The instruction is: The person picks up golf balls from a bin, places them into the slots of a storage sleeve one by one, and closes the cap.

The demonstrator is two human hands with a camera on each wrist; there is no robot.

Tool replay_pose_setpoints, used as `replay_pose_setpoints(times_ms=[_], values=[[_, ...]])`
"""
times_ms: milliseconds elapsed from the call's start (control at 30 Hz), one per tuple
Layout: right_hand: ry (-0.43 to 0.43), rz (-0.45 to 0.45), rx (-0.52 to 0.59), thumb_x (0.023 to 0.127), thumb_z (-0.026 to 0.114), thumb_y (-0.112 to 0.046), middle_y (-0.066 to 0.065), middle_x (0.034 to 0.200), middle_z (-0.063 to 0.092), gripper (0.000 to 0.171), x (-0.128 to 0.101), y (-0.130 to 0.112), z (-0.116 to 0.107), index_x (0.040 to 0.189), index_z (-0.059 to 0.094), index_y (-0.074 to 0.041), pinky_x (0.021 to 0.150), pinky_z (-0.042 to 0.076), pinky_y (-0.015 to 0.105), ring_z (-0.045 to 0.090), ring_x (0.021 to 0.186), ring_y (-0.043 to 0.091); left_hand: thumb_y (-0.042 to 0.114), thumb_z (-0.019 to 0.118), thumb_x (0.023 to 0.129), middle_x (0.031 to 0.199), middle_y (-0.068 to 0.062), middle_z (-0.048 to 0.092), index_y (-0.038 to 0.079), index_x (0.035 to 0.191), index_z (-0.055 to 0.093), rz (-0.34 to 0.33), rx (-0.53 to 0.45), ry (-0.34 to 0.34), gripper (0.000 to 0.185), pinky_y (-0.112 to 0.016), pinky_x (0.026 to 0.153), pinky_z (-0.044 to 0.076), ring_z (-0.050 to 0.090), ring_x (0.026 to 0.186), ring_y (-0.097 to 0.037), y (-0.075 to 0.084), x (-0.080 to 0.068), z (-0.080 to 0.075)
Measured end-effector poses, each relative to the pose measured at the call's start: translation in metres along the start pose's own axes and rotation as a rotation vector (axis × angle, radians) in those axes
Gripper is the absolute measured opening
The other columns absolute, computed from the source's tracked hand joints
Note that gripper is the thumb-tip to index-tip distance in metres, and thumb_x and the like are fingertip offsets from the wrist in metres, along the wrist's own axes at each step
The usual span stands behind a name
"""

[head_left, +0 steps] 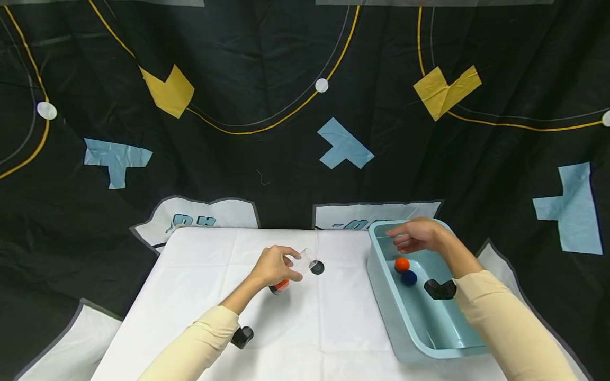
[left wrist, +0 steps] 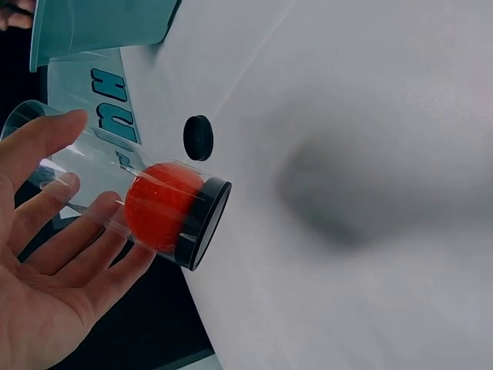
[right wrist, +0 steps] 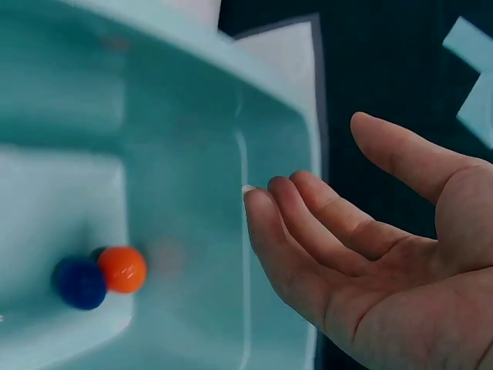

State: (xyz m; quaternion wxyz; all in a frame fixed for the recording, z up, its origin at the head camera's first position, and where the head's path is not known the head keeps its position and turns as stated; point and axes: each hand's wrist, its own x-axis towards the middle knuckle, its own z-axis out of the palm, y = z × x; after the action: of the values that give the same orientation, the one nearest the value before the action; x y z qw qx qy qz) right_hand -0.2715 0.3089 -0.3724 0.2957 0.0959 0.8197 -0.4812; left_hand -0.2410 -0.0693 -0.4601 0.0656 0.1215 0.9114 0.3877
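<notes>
My left hand (head_left: pixel 272 266) grips a clear plastic tube (left wrist: pixel 96 158) between thumb and fingers, tilted over the white table. A red ball (left wrist: pixel 160 205) sits inside the tube, against the black cap (left wrist: pixel 206 223) on its lower end. On the table just beyond lies a loose black lid (head_left: pixel 317 268). My right hand (head_left: pixel 419 234) holds nothing and hovers over the far end of a light blue bin (head_left: pixel 392 312), fingers loosely bent and thumb apart. Inside the bin, an orange ball (head_left: pixel 402 264) and a dark blue ball (head_left: pixel 409 278) lie side by side.
The bin stands at the right side of the white-covered table (head_left: pixel 352 317). Behind the table hangs a black cloth (head_left: pixel 267 174) with yellow and blue tape shapes. Black wrist cameras show at the left sleeve (head_left: pixel 205 333) and right sleeve (head_left: pixel 495 312).
</notes>
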Motion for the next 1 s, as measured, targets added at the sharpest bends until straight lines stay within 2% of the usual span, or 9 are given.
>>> replay_pose_setpoints(times_ms=[133,267,467,700,1000], values=[[-0.012,0.049,0.035,0.101,0.061,-0.029,0.026,0.131,0.06,0.058,0.003,0.017,-0.009,0.141,0.046,0.01,0.095,0.057,0.036,0.067,0.086,0.019,0.017,0.094,0.063,0.083,-0.003,0.075,0.016,0.101,0.078,0.001,-0.001,0.002,0.041,-0.031,0.071,0.056,0.068,0.082,-0.017,-0.002,-0.001,0.0],[0.016,0.076,0.037,0.103,0.057,-0.028,0.026,0.123,0.063,0.055,0.009,0.036,-0.014,0.138,0.047,0.013,0.09,0.059,0.035,0.067,0.083,0.019,0.016,0.094,0.063,0.082,-0.003,0.075,0.016,0.1,0.078,0.005,0.003,0.006,0.041,-0.031,0.07,0.056,0.068,0.081,-0.016,-0.003,-0.001,0.0],[0.062,0.117,0.079,0.104,0.053,-0.024,0.035,0.133,0.055,0.055,0.018,0.068,-0.019,0.143,0.043,0.014,0.085,0.06,0.033,0.068,0.08,0.019,0.016,0.094,0.062,0.082,-0.004,0.075,0.015,0.1,0.078,0.008,0.007,0.011,0.041,-0.032,0.071,0.056,0.068,0.08,-0.015,-0.003,-0.002,0.0],[0.102,0.17,0.148,0.104,0.053,-0.024,0.039,0.136,0.05,0.059,0.028,0.099,-0.021,0.144,0.037,0.017,0.09,0.059,0.034,0.067,0.089,0.025,0.016,0.094,0.063,0.084,-0.006,0.076,0.014,0.102,0.077,0.009,0.012,0.008,0.042,-0.033,0.072,0.057,0.069,0.081,-0.017,-0.004,-0.002,-0.004],[0.156,0.204,0.206,0.103,0.055,-0.022,0.041,0.146,0.035,0.068,0.043,0.113,-0.014,0.147,0.026,0.019,0.102,0.053,0.041,0.061,0.107,0.036,0.016,0.094,0.063,0.087,-0.007,0.076,0.014,0.102,0.078,0.001,0.019,0.004,0.042,-0.032,0.071,0.056,0.069,0.084,-0.019,-0.008,-0.004,-0.003]])
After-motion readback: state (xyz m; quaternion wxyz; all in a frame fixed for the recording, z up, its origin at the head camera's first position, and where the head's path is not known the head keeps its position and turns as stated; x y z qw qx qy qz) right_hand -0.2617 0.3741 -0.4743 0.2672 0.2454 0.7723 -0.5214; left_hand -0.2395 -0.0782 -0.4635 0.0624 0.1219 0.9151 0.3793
